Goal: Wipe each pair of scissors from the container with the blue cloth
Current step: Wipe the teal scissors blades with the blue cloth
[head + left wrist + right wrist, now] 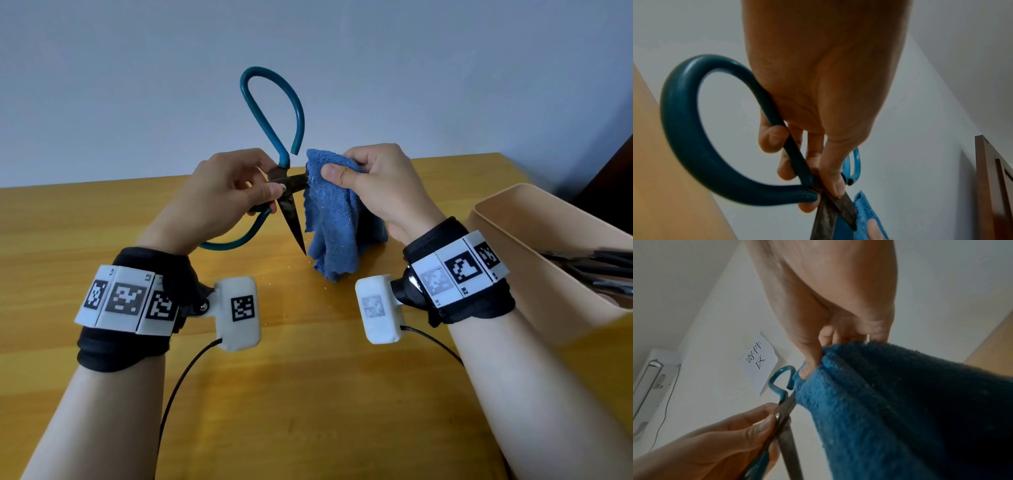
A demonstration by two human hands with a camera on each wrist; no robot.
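Over on the left, the left hand (pixel 222 192) has the scissors (pixel 286 192) pinched right at the pivot, thumb on top and fingers curled under, so it's a tight grip on the metal where the two halves cross. The scissors are wide open and held up off the table (pixel 308 394): one teal handle loop sticks up toward the wall, the other sweeps down and left below the hand, and one dark, grubby blade points down toward the tabletop without touching it. The second blade runs straight to the right and disappears into the cloth (pixel 337 212). The right hand (pixel 373 185) has the blue cloth bunched around that blade, thumb pressing on the near side and fingers wrapped behind, with the rest of the cloth hanging down so its bottom edge rests on the table. Far right there's the tan container (pixel 534 240) sitting on the table, with more dark-handled scissors (pixel 596 270) lying inside it.
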